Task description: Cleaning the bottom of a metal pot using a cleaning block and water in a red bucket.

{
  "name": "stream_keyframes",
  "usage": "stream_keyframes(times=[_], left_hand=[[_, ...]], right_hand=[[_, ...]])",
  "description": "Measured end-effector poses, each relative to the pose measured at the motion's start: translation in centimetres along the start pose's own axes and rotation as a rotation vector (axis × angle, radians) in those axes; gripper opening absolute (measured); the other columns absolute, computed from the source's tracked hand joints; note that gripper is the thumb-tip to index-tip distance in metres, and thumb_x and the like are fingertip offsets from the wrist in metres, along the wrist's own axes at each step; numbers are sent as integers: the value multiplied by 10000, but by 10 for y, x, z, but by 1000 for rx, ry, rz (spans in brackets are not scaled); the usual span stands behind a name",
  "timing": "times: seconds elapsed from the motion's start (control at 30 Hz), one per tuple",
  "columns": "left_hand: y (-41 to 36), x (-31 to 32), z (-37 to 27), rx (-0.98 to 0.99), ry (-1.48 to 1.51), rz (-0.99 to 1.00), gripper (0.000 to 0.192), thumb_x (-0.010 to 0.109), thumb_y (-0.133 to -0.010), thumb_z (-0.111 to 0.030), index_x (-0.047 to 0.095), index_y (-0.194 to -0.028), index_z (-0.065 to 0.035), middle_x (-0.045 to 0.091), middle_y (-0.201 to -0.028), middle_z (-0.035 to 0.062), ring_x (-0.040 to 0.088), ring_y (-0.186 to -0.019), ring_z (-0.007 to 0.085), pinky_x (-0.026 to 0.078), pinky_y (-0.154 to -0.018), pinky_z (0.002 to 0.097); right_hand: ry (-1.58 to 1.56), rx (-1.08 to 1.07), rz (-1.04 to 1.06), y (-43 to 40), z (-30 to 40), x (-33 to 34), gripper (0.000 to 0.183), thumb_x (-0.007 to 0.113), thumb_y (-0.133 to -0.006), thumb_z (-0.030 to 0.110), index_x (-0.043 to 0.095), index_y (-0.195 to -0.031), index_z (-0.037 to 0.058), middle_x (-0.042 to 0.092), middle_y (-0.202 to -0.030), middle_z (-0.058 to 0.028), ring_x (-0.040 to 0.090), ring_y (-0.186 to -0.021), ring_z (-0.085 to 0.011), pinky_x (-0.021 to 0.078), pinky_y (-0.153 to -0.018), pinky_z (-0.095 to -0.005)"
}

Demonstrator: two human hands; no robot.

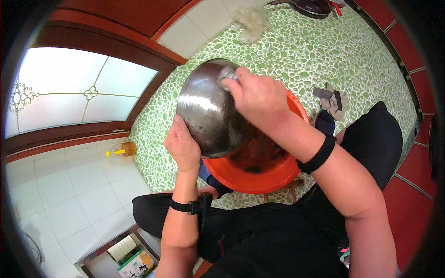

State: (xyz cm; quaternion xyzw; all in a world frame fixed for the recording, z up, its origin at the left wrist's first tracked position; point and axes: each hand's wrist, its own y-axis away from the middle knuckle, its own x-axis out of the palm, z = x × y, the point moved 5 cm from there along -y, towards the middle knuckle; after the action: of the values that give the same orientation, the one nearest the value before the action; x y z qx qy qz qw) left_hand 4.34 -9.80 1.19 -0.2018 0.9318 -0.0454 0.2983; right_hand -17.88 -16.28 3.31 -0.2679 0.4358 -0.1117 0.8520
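Note:
A round metal bowl or wok (208, 104) is tilted over an orange-red plastic basin (250, 182), its domed outer side facing up. My left hand (183, 146) grips its near left edge, thumb on the outer surface. My right hand (262, 95) pinches a silvery-grey scouring pad (228, 74) against the upper right of the dome. Dark smudges mark the lower part of the metal, while a bright reflection crosses the middle. Dark liquid (259, 153) lies in the basin, partly hidden by the bowl and my right forearm.
Green pebble-patterned floor (288, 55) surrounds the basin. A crumpled plastic bag (250, 24), a dark frying pan (311, 7) and a grey cloth (333, 104) lie on it. An oil bottle (127, 149) stands by the left wall, below a glazed door (83, 92). Red cabinets (413, 156) line the right.

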Motion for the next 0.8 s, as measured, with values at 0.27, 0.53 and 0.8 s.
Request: stream_keyframes(times=[0.27, 0.53, 0.8], left_hand=[[0, 4, -7, 21, 100, 5, 532, 452, -1175, -303, 708, -1068, 150, 747, -890, 122, 595, -785, 163, 512, -728, 378], [2, 4, -4, 44, 133, -80, 561, 450, -1178, -339, 705, -1009, 132, 696, -764, 144, 541, -697, 160, 484, -668, 380], [4, 3, -6, 54, 69, -59, 475, 527, -1158, -295, 713, -944, 85, 579, -683, 21, 460, -674, 87, 414, -596, 326]], right_hand=[[-29, -133, 143, 24, 31, 0, 328, 687, -1008, 387, 620, -842, 112, 623, -552, -58, 707, -532, -255, 533, -475, -403], [-167, -37, 298, 35, 45, 0, 331, 687, -1005, 410, 618, -853, 124, 668, -572, -101, 715, -529, -273, 546, -497, -411], [-193, -56, 268, 33, 48, -5, 341, 687, -1002, 397, 636, -780, 144, 658, -562, -83, 701, -514, -258, 541, -488, -409]])
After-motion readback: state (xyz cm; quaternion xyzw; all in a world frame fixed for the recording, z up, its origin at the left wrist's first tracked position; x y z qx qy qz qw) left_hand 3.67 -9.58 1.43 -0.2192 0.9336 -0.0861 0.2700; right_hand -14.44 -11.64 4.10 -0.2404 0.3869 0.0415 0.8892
